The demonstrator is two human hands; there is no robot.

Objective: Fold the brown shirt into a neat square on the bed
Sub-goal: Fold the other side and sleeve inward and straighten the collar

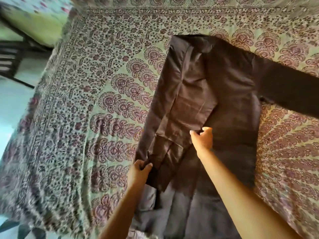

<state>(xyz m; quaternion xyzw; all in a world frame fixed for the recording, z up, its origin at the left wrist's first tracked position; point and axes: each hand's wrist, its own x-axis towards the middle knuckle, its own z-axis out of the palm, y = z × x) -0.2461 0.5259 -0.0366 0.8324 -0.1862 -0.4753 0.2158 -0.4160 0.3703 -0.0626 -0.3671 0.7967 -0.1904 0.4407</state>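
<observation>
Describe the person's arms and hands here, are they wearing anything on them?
Nothing worn shows. The left hand and right hand are bare: no gloves, watch or bracelets. The left forearm and right forearm are uncovered to the frame's bottom edge, no sleeve in view. The picture is slightly blurred, so a thin ring could go unseen.

Obstructed, cropped and blurred areas, head view.
On the shirt [233, 104], we record one sleeve [290, 90] running off the right edge. We cannot tell whether the greyer cloth [181, 213] at the bottom edge, partly behind both forearms, belongs to it. Cloth hides the fingertips of the left hand [139, 171]. The bedspread [86, 100] is cropped at top and right. The dark frame [12, 56] at far left is too blurred to identify.
</observation>
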